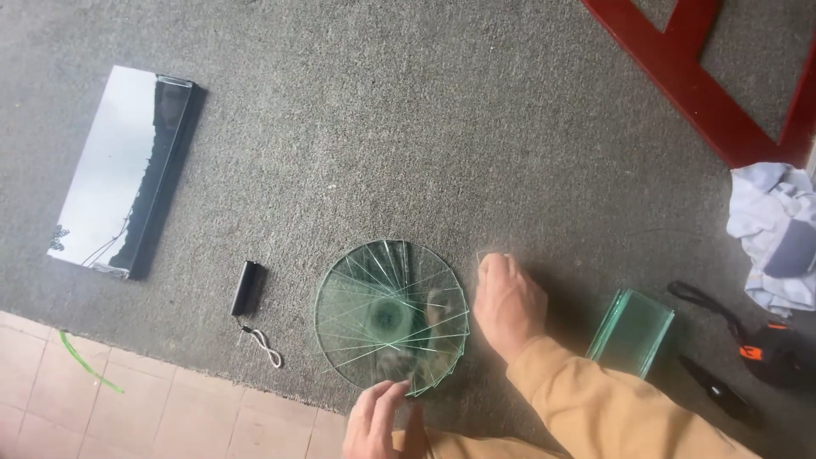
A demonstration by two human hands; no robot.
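The fanned stack of glass strips (391, 316) lies flat on the grey carpet (442, 127), spread into a rough circle just above the tiled edge (170, 408). The left hand (380, 418) is at the lower rim of the fan, fingers curled and pinching lightly at the nearest strip ends. The right hand (507, 303) rests just beside the fan's right edge, knuckles up, fingers bent down toward the carpet; whether it grips a strip cannot be made out, though a faint clear edge shows by its fingertips.

To the right, a small pile of green-edged glass panes (631, 331) waits, near the sleeve. Beyond it lie an orange-and-black tool (765, 348) and a crumpled pale cloth (773, 229). Off to the left, a long mirror panel (119, 174), a small black box with a white cord (248, 289), and a green strip (89, 365) on the tiles.

The risk, as it looks: bare fingers on raw glass edges, so a slip could cut. A nudge from either hand could also slide the fan out of its even spacing, and the soft carpet gives little support if a strip is pressed at its overhanging end, so it could crack.
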